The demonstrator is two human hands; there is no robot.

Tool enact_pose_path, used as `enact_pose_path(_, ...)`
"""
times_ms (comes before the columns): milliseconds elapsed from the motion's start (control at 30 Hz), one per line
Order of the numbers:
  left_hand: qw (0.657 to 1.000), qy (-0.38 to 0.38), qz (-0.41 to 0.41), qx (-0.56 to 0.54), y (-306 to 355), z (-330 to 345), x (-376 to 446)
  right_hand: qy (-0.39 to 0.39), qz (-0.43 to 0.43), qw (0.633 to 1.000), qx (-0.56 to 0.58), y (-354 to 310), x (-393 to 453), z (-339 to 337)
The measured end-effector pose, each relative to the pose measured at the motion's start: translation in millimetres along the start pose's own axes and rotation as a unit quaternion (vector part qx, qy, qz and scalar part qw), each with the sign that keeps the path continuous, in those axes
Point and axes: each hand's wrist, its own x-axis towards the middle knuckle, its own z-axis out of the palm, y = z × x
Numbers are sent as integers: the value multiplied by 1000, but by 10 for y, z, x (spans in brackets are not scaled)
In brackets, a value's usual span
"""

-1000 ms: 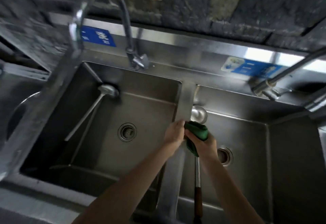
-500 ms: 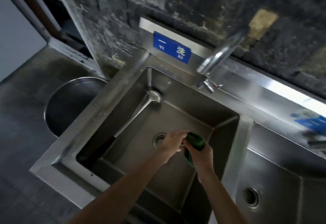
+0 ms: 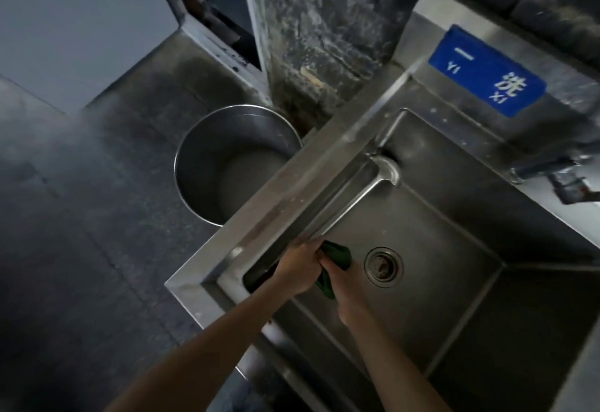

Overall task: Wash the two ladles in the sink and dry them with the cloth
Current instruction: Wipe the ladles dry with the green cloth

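Observation:
One steel ladle point(image 3: 352, 199) lies in the left sink basin point(image 3: 431, 249), bowl up against the far left corner, its long handle slanting down along the left wall. My left hand point(image 3: 300, 268) is closed around the lower part of that handle. My right hand point(image 3: 345, 291) is right beside it, holding a bunched green cloth point(image 3: 337, 257) against the handle. The handle's dark end shows just below my left hand. The other ladle is out of view.
The basin's drain point(image 3: 383, 267) lies just right of my hands. A large steel pot point(image 3: 233, 164) stands on the dark floor left of the sink rim point(image 3: 276, 210). A faucet base point(image 3: 545, 168) and a blue sign point(image 3: 487, 70) are at the back.
My view swung left from the right basin to the left one. Both hands moved with the cloth to the left wall, and my left hand has closed on the resting ladle's handle.

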Motion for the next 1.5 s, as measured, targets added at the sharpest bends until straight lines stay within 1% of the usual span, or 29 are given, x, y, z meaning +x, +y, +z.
enact_pose_path(67,997,10,13,74,-105,-6,-53,1,24,999,42,61,47,147)
enact_pose_path(100,995,21,6,99,-193,26,-41,6,38,997,70,79,63,209)
enact_pose_path(133,995,30,-11,97,-276,44,-29,9,50,994,95,87,75,252)
enact_pose_path(200,996,17,-64,60,-417,50,46,10,65,989,134,105,87,299)
enact_pose_path(267,995,-16,-95,39,-493,-4,115,12,72,986,152,123,99,313)
enact_pose_path(400,995,-31,-88,33,-499,-25,179,10,68,985,160,114,84,252)
enact_pose_path(500,994,-63,-85,-23,-362,-4,140,1,48,989,139,40,12,107)
enact_pose_path(567,993,-69,-75,-52,-268,25,76,4,29,992,124,-37,-86,13)
enact_pose_path(633,995,-52,-62,-60,-205,85,-27,4,1,995,96,-97,-204,-72)
enact_pose_path(733,998,-13,-42,-33,-128,179,-268,27,-51,998,39,-145,-446,-183)
enact_pose_path(900,999,28,13,-40,127,293,-848,49,-167,985,-13,-127,-974,-440)
enact_pose_path(1000,995,75,58,-36,288,390,-1189,64,-196,978,-24,-112,-1219,-573)
enact_pose_path(1133,979,166,120,-19,435,628,-1807,54,-217,974,-33,-65,-1644,-870)
enact_pose_path(1200,969,192,154,-23,468,759,-2135,47,-234,970,-36,-54,-1933,-1057)
enact_pose_path(1300,955,234,179,-25,519,892,-2492,40,-261,964,-40,-145,-2295,-1238)
enact_pose_path(1433,943,276,184,-29,480,1035,-2875,28,-304,952,-27,-559,-2754,-1409)
enact_pose_path(1500,930,310,191,-44,463,1060,-3031,22,-339,940,-21,-863,-2983,-1450)
